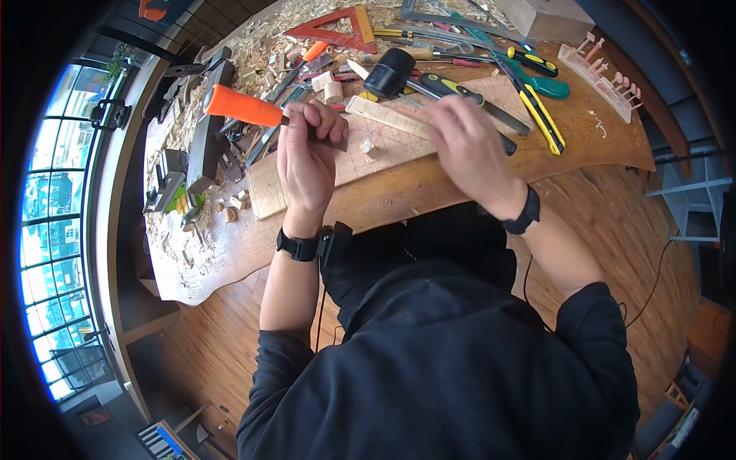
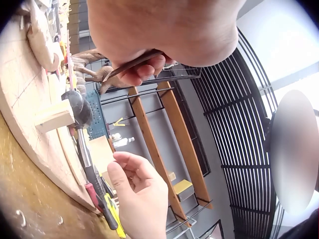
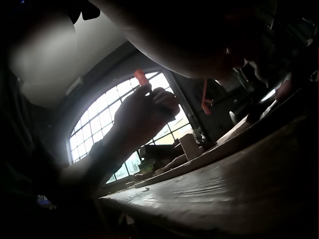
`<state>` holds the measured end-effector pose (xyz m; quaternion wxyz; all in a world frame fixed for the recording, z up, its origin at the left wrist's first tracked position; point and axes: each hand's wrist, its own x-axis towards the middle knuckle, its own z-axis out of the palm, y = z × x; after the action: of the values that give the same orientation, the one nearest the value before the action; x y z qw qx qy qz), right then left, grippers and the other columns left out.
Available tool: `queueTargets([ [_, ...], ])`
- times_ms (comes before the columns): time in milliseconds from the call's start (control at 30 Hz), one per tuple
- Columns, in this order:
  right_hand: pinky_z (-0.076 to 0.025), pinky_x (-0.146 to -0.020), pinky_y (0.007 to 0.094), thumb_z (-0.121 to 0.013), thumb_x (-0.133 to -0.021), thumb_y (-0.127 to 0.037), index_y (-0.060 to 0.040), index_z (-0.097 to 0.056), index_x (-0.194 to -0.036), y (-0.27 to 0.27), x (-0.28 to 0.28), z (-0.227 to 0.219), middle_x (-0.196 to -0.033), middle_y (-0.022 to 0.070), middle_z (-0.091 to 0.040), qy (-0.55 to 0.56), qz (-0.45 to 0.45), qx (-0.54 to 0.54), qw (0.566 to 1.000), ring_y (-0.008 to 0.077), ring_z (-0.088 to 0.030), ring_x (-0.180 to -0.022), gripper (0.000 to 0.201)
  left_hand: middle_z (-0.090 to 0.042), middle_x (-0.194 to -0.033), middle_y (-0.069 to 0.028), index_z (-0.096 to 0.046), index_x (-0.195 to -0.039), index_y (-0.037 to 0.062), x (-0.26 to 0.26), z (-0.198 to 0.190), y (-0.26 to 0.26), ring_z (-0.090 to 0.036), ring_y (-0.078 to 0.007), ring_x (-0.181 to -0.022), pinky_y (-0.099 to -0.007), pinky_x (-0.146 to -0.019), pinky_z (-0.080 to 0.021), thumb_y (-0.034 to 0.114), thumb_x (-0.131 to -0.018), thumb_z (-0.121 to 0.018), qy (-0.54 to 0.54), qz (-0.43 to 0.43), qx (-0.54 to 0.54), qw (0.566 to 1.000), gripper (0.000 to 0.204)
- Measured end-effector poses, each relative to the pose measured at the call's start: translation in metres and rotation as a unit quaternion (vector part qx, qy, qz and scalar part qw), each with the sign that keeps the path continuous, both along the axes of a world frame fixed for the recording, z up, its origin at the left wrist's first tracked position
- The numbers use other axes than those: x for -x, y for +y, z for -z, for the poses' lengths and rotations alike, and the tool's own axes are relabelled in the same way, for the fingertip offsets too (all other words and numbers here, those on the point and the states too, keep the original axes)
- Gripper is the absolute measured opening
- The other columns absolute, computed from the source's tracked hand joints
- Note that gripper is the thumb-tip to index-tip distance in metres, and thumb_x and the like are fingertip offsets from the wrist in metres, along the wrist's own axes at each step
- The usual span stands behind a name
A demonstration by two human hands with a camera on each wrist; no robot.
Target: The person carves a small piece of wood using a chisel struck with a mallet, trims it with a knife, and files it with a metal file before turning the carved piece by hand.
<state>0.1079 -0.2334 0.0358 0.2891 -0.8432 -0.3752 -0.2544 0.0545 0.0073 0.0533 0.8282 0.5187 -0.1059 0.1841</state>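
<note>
From my station I see the left hand (image 1: 309, 157) gripping an orange-handled tool (image 1: 245, 107) above the left part of the board (image 1: 270, 190). The right hand (image 1: 474, 153), empty, fingers loosely bent, hovers over its right part. A small wood block (image 1: 369, 149) stands on the board, near the wood strip (image 1: 389, 116).

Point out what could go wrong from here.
The bare left hand grips the orange-handled chisel around its metal, so a slip could cut fingers.
The small wood block stands on the board with no clamp on it and might tip if knocked.
The mallet lies among crowded tools; grabbing it could knock others.
</note>
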Motion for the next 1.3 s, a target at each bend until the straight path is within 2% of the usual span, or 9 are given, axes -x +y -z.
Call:
queueTargets([
  [67,-0.055,-0.094,0.0458,-0.076,-0.091,-0.005,0.0001,-0.064,-0.125,0.012,0.006,0.012,-0.115,0.0159,-0.064,0.074,-0.095,-0.042,0.992,0.0372,-0.065,-0.109,0.035,-0.04,-0.088,-0.0033,-0.045,-0.1,0.008,0.007,-0.001,0.0,-0.038,-0.0181,-0.082,-0.036,-0.081,-0.039,0.032,-0.115,-0.043,0.0,-0.005,-0.001,1.0,0.028],
  [200,-0.055,-0.094,0.0495,-0.074,-0.094,-0.005,0.0031,-0.059,-0.134,0.036,0.012,0.027,-0.126,0.0232,-0.064,0.193,-0.151,-0.072,0.967,0.0462,-0.064,-0.114,0.044,-0.042,-0.091,-0.0035,-0.052,-0.107,0.0053,0.016,-0.007,0.003,-0.04,-0.0185,-0.086,-0.0378,-0.084,-0.04,0.032,-0.116,-0.04,0.009,0.049,0.082,0.995,0.031],
  [300,-0.056,-0.094,0.0488,-0.074,-0.094,-0.006,0.0021,-0.061,-0.134,0.049,0.013,0.026,-0.122,0.0224,-0.066,0.206,-0.163,-0.085,0.961,0.0443,-0.066,-0.111,0.043,-0.044,-0.093,-0.0037,-0.057,-0.115,0.002,0.021,-0.011,0.004,-0.043,-0.0193,-0.089,-0.0392,-0.087,-0.04,0.035,-0.118,-0.038,-0.004,0.08,0.101,0.992,0.038],
  [367,-0.056,-0.093,0.0483,-0.074,-0.094,-0.007,0.0015,-0.063,-0.13,0.056,0.009,0.03,-0.119,0.021,-0.068,0.206,-0.17,-0.088,0.96,0.043,-0.067,-0.109,0.038,-0.045,-0.093,-0.0038,-0.058,-0.116,0.0013,0.024,-0.011,0.003,-0.044,-0.0198,-0.091,-0.039,-0.088,-0.04,0.034,-0.118,-0.04,-0.003,0.037,0.039,0.999,0.038],
  [567,-0.056,-0.089,0.0437,-0.078,-0.094,-0.015,-0.0003,-0.071,-0.115,0.059,0.005,0.03,-0.113,0.0163,-0.072,0.278,-0.154,-0.038,0.947,0.0373,-0.07,-0.105,0.026,-0.062,-0.105,-0.0108,-0.061,-0.119,0.0002,0.027,-0.015,-0.011,-0.057,-0.0218,-0.091,-0.0379,-0.083,-0.048,0.016,-0.115,-0.053,-0.005,-0.017,0.046,0.999,0.018],
  [767,-0.057,-0.085,0.0439,-0.081,-0.092,-0.019,-0.0033,-0.073,-0.111,0.064,0.01,0.042,-0.11,0.0118,-0.07,0.234,-0.137,-0.077,0.96,0.0339,-0.07,-0.099,0.026,-0.05,-0.079,-0.0023,-0.062,-0.116,-0.0008,0.008,-0.001,-0.001,-0.043,-0.0124,-0.068,-0.0306,-0.068,-0.038,0.017,-0.117,-0.051,-0.031,0.037,0.018,0.999,0.021],
  [867,-0.057,-0.084,0.0431,-0.082,-0.091,-0.02,-0.0048,-0.073,-0.106,0.065,0.013,0.042,-0.111,0.0086,-0.069,0.218,-0.126,-0.066,0.965,0.0318,-0.07,-0.098,0.023,-0.032,-0.064,0.0049,-0.059,-0.101,0.0,-0.001,0.002,-0.004,-0.028,-0.009,-0.057,-0.0306,-0.057,-0.026,0.024,-0.119,-0.047,-0.002,0.052,0.062,0.997,0.032],
  [1000,-0.057,-0.083,0.0439,-0.082,-0.091,-0.019,-0.0065,-0.069,-0.094,0.066,0.013,0.045,-0.107,0.0064,-0.066,0.207,-0.135,-0.083,0.965,0.0305,-0.071,-0.098,0.019,-0.029,-0.064,0.005,-0.056,-0.094,0.0039,-0.004,0.002,-0.006,-0.025,-0.0093,-0.057,-0.0306,-0.056,-0.025,0.029,-0.119,-0.045,0.036,0.024,0.034,0.998,0.037],
  [1300,-0.057,-0.084,0.0437,-0.083,-0.088,-0.016,-0.0059,-0.068,-0.092,0.065,0.015,0.04,-0.105,0.0061,-0.067,0.201,-0.13,-0.095,0.966,0.0297,-0.07,-0.1,0.018,-0.029,-0.063,0.0056,-0.057,-0.093,0.0051,-0.011,0.002,-0.017,-0.025,-0.0091,-0.055,-0.0307,-0.055,-0.023,0.03,-0.119,-0.048,0.095,-0.01,0.017,0.995,0.037],
])
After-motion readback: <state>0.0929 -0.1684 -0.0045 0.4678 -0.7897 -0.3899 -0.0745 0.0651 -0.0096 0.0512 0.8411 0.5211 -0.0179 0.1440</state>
